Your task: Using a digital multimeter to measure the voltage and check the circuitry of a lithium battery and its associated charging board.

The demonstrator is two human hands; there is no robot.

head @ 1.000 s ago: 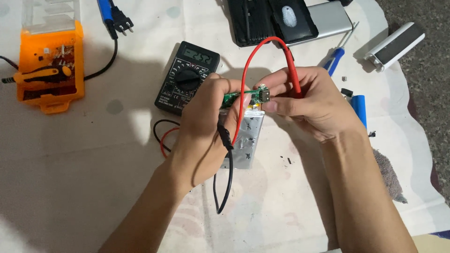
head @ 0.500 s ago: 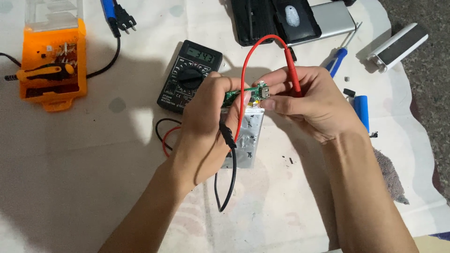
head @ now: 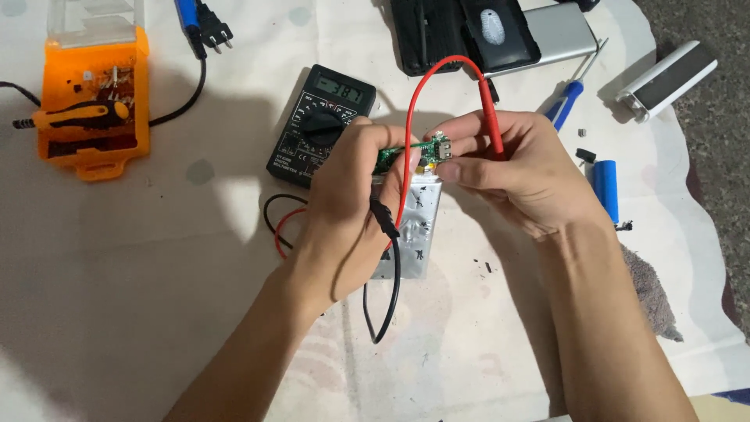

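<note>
My left hand (head: 351, 211) grips a black multimeter probe (head: 384, 219), its tip against a small green circuit board (head: 410, 154). My right hand (head: 512, 168) holds the red probe (head: 494, 125) and pinches the board's end with the metal port. Under the board lies a flat silver battery pack (head: 418, 227) on the white cloth. The black multimeter (head: 322, 125), display lit, sits just behind my left hand. Red and black leads loop from it across the cloth.
An orange tool case (head: 94, 101) with a screwdriver sits far left. A black plug (head: 215, 31) lies at the top. A black case and silver housing (head: 547, 31), a blue screwdriver (head: 566, 101), a white shell (head: 664, 78) and a blue cylindrical cell (head: 605, 187) lie at right.
Both hands hold nearly the same pose on the board. The meter's display reading has changed.
</note>
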